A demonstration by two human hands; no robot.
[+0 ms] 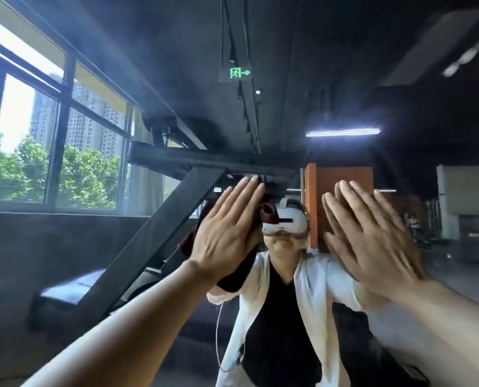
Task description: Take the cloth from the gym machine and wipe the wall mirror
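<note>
The wall mirror [344, 79] fills the view right in front of me. My left hand [227, 230] lies flat with straight fingers and presses a dark red cloth [269, 215] against the glass. The cloth's edges show around the palm and hang below the wrist. My right hand [378, 236] is spread flat on the mirror to the right, holding nothing, with its own reflection just behind the fingers.
The mirror reflects a person in a white jacket and white headset [285, 223], a black slanted gym machine frame [154, 238] with a padded bench [73, 289], large windows [51, 152] at left and an orange pillar [341, 191].
</note>
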